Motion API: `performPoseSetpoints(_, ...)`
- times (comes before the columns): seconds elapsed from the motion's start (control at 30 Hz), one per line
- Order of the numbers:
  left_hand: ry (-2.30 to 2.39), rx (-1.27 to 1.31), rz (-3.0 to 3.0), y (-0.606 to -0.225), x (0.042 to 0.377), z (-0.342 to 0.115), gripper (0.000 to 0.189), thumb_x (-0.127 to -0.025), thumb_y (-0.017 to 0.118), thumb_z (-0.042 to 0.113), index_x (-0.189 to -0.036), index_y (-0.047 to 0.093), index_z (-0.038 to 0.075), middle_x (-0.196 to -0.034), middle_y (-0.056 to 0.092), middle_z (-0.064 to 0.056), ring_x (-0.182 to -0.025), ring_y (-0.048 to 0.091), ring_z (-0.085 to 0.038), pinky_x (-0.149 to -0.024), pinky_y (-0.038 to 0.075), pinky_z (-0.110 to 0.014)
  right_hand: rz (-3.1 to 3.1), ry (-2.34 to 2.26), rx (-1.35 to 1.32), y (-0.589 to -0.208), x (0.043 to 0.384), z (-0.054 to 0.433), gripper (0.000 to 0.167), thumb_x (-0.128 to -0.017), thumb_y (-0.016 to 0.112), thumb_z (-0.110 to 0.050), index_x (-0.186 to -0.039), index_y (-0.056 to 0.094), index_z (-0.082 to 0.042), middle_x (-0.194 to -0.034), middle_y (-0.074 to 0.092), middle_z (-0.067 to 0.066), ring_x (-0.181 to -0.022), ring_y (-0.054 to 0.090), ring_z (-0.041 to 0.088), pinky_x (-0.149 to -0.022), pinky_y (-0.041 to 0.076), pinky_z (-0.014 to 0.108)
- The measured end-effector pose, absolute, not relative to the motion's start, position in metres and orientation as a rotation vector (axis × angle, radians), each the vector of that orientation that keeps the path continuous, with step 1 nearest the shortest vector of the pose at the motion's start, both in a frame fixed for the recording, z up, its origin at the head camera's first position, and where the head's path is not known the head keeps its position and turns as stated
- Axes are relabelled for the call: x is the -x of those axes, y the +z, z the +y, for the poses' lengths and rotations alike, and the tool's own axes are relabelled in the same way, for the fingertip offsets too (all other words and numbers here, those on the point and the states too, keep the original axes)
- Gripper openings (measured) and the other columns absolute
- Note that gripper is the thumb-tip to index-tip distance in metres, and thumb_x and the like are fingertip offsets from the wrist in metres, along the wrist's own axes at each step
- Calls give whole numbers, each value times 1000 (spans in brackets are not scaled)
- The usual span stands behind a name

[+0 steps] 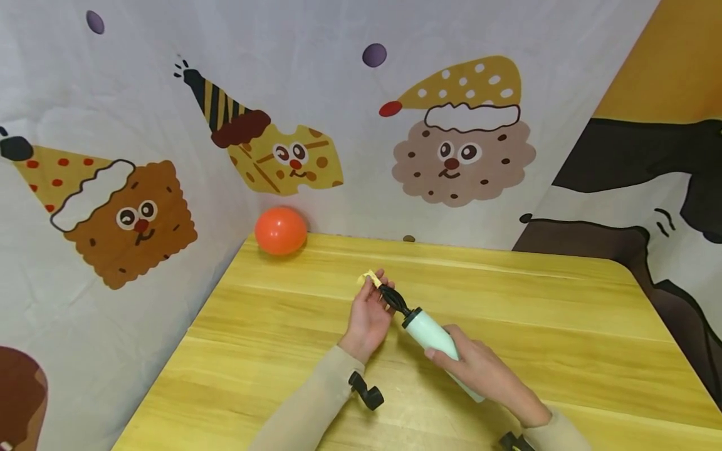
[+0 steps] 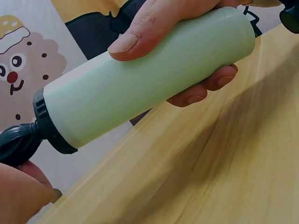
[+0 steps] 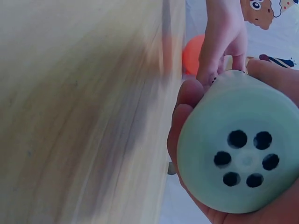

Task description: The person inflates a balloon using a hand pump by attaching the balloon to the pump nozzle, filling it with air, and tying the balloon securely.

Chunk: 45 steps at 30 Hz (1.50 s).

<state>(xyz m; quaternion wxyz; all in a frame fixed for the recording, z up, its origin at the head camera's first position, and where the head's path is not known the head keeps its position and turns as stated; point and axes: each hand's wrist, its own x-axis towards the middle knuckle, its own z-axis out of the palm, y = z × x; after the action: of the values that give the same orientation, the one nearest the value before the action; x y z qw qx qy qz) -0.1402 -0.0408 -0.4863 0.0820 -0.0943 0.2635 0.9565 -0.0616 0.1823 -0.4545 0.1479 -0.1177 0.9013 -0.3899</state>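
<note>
A mint-green balloon pump (image 1: 430, 332) with a black nozzle (image 1: 393, 299) slants above the table. My right hand (image 1: 486, 368) grips its barrel, the thumb along one side and the fingers round the other. At the nozzle's tip is a limp yellow balloon (image 1: 372, 277). My left hand (image 1: 369, 321) pinches it there between thumb and fingers, palm turned up. In the left wrist view the pump's barrel (image 2: 140, 84) fills the middle, but the yellow balloon is out of sight. The holed end of the pump (image 3: 245, 161) faces the right wrist camera.
An inflated orange balloon (image 1: 281, 230) sits at the table's far left corner, against the wall cloth. The wooden table (image 1: 271, 351) reaches back to a hanging cloth (image 1: 350, 213) printed with cartoon biscuits and cheese. Black wrist mounts (image 1: 366, 391) sit on the sleeves.
</note>
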Motion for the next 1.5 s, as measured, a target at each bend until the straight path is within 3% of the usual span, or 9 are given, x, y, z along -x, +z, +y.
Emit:
performPoseSetpoints(0.1, 2860, 217, 723, -485, 139, -42, 33, -113, 37, 37, -129, 55, 14, -111, 59, 3, -110, 55, -15, -100, 39, -32, 2587, -1136, 325, -455, 61, 182, 65, -97, 68, -52, -141, 52, -7, -91, 65, 6, -70, 60, 16, -54, 52, 32)
performPoseSetpoints(0.3, 2851, 190, 723, -483, 137, -42, 16, -112, 41, 23, -115, 53, 15, -112, 60, 2, -116, 57, -17, -107, 38, -32, 2586, -1145, 315, -455, 61, 182, 65, -97, 68, -52, -140, 53, -6, -91, 65, 5, -69, 60, 16, -54, 52, 33)
performPoseSetpoints(0.5, 2830, 193, 740, -483, 138, -41, 20, -113, 40, 22, -123, 55, 13, -110, 63, 2, -117, 58, -18, -112, 35, -36, 2572, -1159, 302, -453, 59, 182, 65, -97, 68, -51, -140, 53, -5, -89, 64, 5, -68, 60, 17, -53, 52, 33)
performPoseSetpoints(0.63, 2804, 160, 771, -483, 140, -41, 23, -113, 39, 24, -125, 49, 6, -118, 64, -5, -125, 58, -24, -124, 26, -42, 2567, -1164, 295, -452, 61, 181, 65, -98, 67, -51, -140, 52, -4, -88, 64, 5, -68, 60, 17, -53, 53, 34)
performPoseSetpoints(0.73, 2791, 129, 818, -483, 140, -40, 23, -114, 36, 25, -121, 44, 5, -122, 64, -10, -131, 56, -29, -125, 23, -47, 2561, -1167, 301, -451, 61, 180, 65, -98, 67, -51, -139, 52, -3, -87, 64, 5, -68, 61, 17, -53, 53, 34)
performPoseSetpoints(0.83, 2814, 118, 903, -483, 140, -36, 21, -115, 31, 25, -115, 43, 8, -115, 63, -10, -123, 61, -29, -117, 37, -48, 2558, -1163, 322, -450, 61, 177, 65, -99, 66, -50, -139, 52, -1, -87, 64, 4, -67, 61, 16, -54, 53, 33)
performPoseSetpoints(0.97, 2880, 170, 988, -488, 138, -27, 23, -116, 28, 28, -110, 44, 11, -97, 57, -5, -97, 61, -22, -90, 52, -38, 2569, -1155, 366, -450, 59, 171, 62, -100, 66, -48, -136, 53, 2, -84, 63, 3, -66, 60, 15, -54, 52, 31)
performPoseSetpoints(1.1, 2915, 282, 1033, -489, 137, -21, 26, -115, 31, 32, -109, 45, 12, -88, 53, -1, -81, 52, -17, -74, 48, -30, 2575, -1150, 412, -452, 57, 164, 61, -101, 65, -47, -134, 53, 4, -82, 61, 2, -65, 57, 14, -55, 50, 29)
performPoseSetpoints(1.5, 2936, 451, 1268, -468, 148, -29, 27, -116, 31, 29, -101, 44, 10, -81, 50, 0, -65, 46, -10, -60, 43, -21, 2577, -1125, 319, -445, 61, 148, 68, -98, 66, -54, -135, 52, 2, -81, 61, 4, -63, 59, 16, -50, 51, 32)
